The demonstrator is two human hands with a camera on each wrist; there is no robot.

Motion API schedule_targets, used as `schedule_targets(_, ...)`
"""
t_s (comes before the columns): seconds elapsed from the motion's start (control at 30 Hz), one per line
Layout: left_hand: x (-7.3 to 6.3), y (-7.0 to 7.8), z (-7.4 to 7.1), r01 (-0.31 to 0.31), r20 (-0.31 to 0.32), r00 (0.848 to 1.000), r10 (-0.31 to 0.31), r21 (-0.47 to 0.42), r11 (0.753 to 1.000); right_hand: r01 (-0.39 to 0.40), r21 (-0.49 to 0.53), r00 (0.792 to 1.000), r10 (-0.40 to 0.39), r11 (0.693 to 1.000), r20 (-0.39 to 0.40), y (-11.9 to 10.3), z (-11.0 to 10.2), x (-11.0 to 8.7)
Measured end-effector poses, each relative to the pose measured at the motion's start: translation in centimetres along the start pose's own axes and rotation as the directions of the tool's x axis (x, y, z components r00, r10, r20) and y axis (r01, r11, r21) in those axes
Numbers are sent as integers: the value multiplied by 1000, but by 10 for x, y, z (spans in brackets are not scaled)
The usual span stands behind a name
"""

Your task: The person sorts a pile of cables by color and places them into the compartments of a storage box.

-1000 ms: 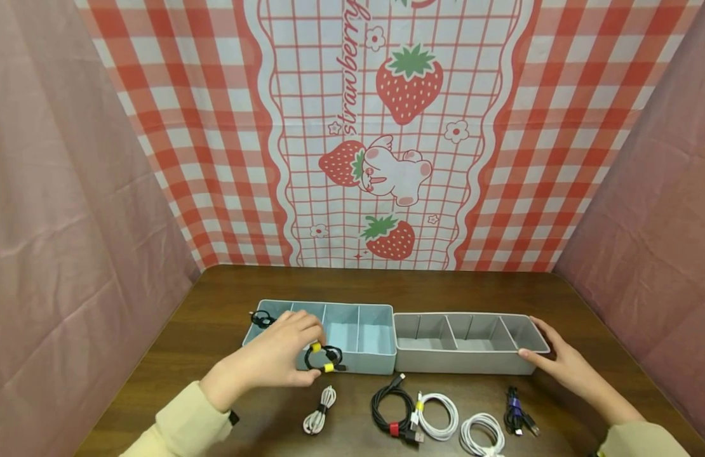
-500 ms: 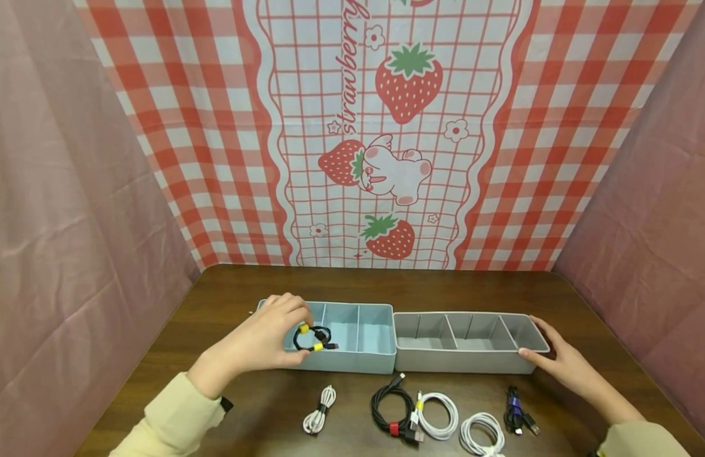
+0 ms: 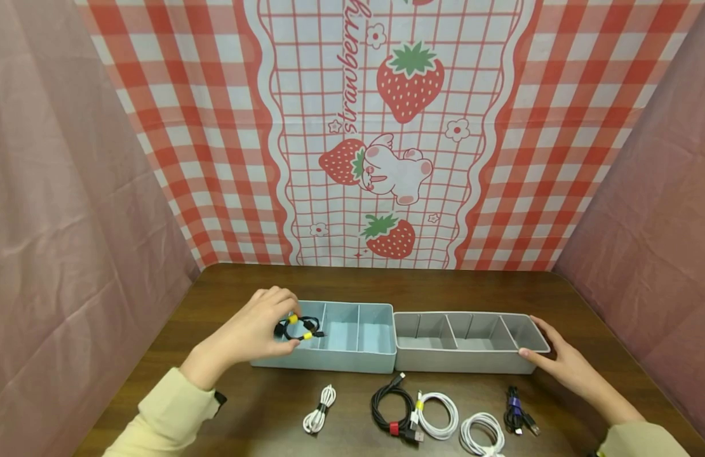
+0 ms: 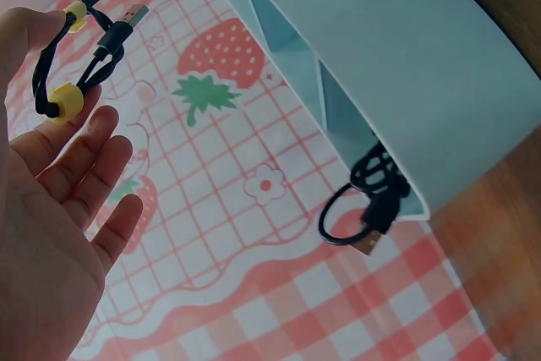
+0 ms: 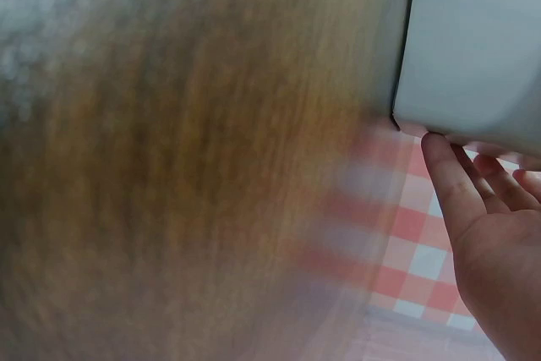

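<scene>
My left hand (image 3: 246, 330) pinches a coiled black USB cable (image 4: 114, 38) with yellow ties between thumb and index finger, the other fingers spread loosely. It holds the cable over the left part of a light blue divided box (image 3: 335, 362). Another black cable (image 4: 380, 179) lies in that box's end compartment, its USB plug poking out past the rim; in the head view my hand mostly hides it. At the far end of a grey divided box (image 3: 461, 362), my right hand (image 3: 564, 365) grips the corner, thumb on the front rim and fingers along the end wall.
In front of the boxes lie a white cable with a black tie (image 3: 319, 409), a black cable with a red tie (image 3: 394, 429), a white cable with a yellow tie (image 3: 455, 416), another white coil (image 3: 465, 435) and a dark cable with a purple tie (image 3: 514, 406). A checked cloth (image 3: 215, 127) hangs behind.
My left hand has carried the yellow-tied cable leftward and farther back, from in front of the blue box to above its left compartments. The right hand stays at the grey box.
</scene>
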State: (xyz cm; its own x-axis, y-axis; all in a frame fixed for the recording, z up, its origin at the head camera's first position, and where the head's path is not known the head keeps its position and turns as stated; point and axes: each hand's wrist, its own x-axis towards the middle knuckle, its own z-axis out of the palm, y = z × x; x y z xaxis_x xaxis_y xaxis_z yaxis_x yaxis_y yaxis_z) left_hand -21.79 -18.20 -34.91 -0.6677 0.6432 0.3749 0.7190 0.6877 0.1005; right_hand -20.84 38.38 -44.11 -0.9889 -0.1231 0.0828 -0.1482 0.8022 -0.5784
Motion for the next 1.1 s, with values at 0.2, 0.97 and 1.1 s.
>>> schedule_targets(0.2,-2,-8,5,-1,-36,999,1,0,1000,-1,6,1000,1,1000,-1,0,0,0)
schedule_targets(0.97,-8,-30,30,109,21,994,-109,5,994,-9,23,1000,9,1000,-1,1,1,-1)
schedule_targets(1.1,-8,-33,35,116,27,993,-116,9,993,-10,28,1000,10,1000,1,1,1,-1)
